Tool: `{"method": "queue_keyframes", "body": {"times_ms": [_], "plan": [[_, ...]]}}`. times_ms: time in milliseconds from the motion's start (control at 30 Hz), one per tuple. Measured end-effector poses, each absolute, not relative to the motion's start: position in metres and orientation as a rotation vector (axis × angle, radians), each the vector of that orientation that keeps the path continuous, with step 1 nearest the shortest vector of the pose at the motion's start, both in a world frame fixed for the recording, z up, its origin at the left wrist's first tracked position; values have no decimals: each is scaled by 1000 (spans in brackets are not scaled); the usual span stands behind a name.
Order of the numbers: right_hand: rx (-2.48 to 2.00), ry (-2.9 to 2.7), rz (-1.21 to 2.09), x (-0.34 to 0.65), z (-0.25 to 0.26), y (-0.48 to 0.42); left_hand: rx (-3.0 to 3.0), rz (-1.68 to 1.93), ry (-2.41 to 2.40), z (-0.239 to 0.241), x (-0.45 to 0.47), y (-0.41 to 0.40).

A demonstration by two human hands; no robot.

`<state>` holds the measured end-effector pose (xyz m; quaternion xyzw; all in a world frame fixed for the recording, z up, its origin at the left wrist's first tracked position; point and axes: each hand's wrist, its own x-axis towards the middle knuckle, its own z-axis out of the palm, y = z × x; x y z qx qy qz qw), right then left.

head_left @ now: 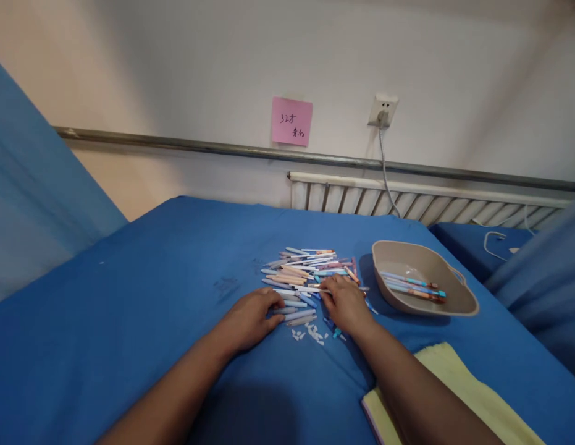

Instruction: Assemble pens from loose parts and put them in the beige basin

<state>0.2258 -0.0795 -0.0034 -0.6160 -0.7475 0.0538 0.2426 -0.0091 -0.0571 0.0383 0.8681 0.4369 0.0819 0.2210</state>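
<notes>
A pile of pen parts point(294, 278) lies on the blue-covered surface, with pale grey, peach, pink and blue barrels and thin white refills. My left hand point(250, 318) rests at the pile's left edge. Its thumb and fingers are apart, touching the ends of grey and white barrels point(301, 315). On the right side of the heap, my right hand point(347, 303) has its fingers closed at the end of a thin white refill point(306, 288); its palm hides some parts beneath. Small white tips point(315, 334) are scattered in front of the pile.
A beige basin point(421, 253) at the right holds several blue and brown pens point(410, 284). A yellow cloth point(472, 395) lies under my right forearm. Behind the blue sheet point(176, 247) are a radiator point(352, 198), a metal rail point(199, 146) and a plugged-in cord point(384, 161).
</notes>
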Motion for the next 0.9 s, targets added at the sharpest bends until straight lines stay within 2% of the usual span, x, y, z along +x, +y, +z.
{"method": "queue_keyframes", "body": {"times_ms": [433,767,900], "plan": [[-1621,-1946,283,228,-4,-84,2398,222,1213,40,-13,-57],[-1265,-1310,944,222,-10,-92,2373,224,1229,41,-13,-59],[-1202,-1157,1066,224,-4,-94,2057,403,1152,43,-11,-58]]}}
